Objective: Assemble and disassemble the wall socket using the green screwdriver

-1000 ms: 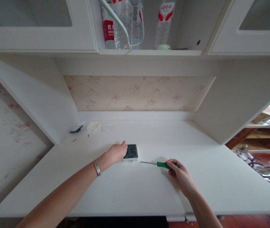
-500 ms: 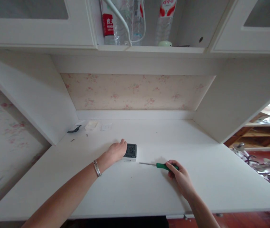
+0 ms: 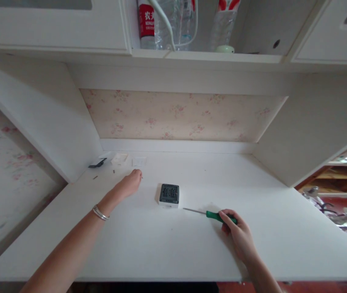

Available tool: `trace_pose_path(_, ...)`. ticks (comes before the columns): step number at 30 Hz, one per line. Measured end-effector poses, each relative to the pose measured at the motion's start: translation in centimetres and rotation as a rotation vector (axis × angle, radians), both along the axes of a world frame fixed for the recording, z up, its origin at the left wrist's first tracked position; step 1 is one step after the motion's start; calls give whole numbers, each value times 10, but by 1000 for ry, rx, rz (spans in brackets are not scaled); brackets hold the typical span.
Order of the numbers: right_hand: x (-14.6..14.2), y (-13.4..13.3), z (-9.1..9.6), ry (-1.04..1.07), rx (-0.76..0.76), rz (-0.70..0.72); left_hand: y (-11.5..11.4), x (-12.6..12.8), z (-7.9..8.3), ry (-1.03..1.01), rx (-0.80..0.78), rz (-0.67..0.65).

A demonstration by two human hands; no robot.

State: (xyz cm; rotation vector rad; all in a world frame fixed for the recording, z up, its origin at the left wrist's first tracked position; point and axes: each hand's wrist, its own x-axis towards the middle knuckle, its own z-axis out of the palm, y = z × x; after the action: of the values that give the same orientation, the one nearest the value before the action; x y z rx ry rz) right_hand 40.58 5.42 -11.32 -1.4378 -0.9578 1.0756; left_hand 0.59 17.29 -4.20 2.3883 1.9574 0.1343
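My right hand (image 3: pixel 237 232) is wrapped round the green handle of a screwdriver (image 3: pixel 214 215), whose metal shaft points left. Its tip ends just right of a small square box (image 3: pixel 169 193) with a white body and a dark grey top face bearing raised parts. The box lies flat on the table, touched by neither hand. To its left and slightly farther back, my left hand (image 3: pixel 132 182) is pinched closed, with a tiny dark tip showing at the fingers; what it is cannot be made out.
Two small dark slivers (image 3: pixel 95 177) lie at the left of the white table (image 3: pixel 149 248). Behind them are a black flat piece (image 3: pixel 98 162) and pale paper-like pieces (image 3: pixel 119 158). Overhead, a cabinet shelf (image 3: pixel 204 55) holds plastic bottles (image 3: pixel 225 26) and a white cable (image 3: pixel 164 20).
My left hand has left the box and moved left and back, fingers pinched. The box is now fully visible. My right hand still holds the screwdriver in nearly the same place; the view has shifted slightly.
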Motion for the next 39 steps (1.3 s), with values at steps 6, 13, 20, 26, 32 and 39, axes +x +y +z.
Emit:
trace_pose_path(6,-1,3,-2,-48,-16,-11,1,-37,-35,32,41,113)
trace_pose_path(13,-1,5,-5,-51,-21,-9,18,-53,-50,55,133,86)
trace_pose_path(20,-2,6,-6,-37,-27,-44,53,-64,-65,8,215,102)
trace_pose_path(26,-3,7,-5,-43,-23,-45,57,-68,-78,-120,316,133)
trace_pose_path(32,-3,5,-3,-19,-4,-60,49,-66,-72,-323,382,246)
trace_pose_path(39,1,13,2,329,103,-283,-2,6,-72,-654,324,173)
